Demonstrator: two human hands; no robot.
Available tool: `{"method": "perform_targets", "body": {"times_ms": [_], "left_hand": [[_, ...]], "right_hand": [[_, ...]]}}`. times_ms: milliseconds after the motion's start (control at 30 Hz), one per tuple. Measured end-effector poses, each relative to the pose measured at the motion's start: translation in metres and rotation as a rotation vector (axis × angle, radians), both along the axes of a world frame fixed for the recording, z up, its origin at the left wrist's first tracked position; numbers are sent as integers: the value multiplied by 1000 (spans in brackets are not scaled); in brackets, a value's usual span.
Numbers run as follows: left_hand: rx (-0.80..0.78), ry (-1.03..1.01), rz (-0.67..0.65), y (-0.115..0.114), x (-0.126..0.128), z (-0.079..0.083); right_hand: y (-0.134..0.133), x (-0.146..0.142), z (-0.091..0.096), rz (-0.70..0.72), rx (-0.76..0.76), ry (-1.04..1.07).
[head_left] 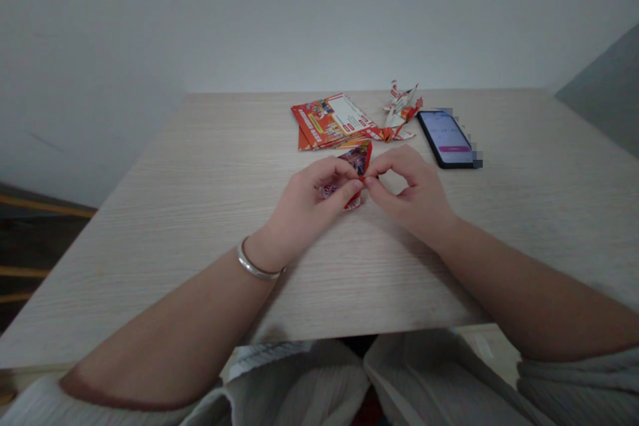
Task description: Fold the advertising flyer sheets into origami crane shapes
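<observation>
A small folded piece of red printed paper [358, 158] is held just above the wooden table [200, 200], near its middle. My left hand [309, 203], with a silver bangle on the wrist, has its fingers closed round the paper's left side. My right hand [412, 190] pinches the paper's right edge between thumb and forefinger. Both hands meet at the fold, and they hide most of the paper.
Behind the hands lie several red printed leaflets [329, 121] and a finished folded paper figure [401, 110]. A phone [446, 138] with its screen lit lies to the right of them. A pale wall stands behind the table.
</observation>
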State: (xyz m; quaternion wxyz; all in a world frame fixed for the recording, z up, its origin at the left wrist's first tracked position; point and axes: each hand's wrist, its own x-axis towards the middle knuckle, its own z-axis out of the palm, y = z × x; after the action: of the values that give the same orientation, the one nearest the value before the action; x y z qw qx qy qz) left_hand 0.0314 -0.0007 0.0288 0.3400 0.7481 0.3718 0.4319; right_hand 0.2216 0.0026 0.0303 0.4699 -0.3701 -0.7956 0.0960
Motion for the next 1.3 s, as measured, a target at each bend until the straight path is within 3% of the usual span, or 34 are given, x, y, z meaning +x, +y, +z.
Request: {"method": "perform_targets", "body": {"times_ms": [333, 500, 700, 933, 1133, 1300], "left_hand": [[20, 4, 63, 0, 1, 1], [21, -31, 57, 0, 2, 0], [179, 1, 8, 2, -1, 0], [156, -7, 9, 2, -4, 1], [84, -242, 98, 10, -3, -6], [74, -385, 138, 14, -3, -6]], "right_hand": [[-1, -3, -3, -37, -53, 17], [1, -1, -1, -14, 27, -37], [1, 0, -1, -26, 23, -59], [0, 1, -1, 6, 49, -63], [3, 12, -7, -66, 100, 2], [6, 17, -12, -43, 29, -43]]}}
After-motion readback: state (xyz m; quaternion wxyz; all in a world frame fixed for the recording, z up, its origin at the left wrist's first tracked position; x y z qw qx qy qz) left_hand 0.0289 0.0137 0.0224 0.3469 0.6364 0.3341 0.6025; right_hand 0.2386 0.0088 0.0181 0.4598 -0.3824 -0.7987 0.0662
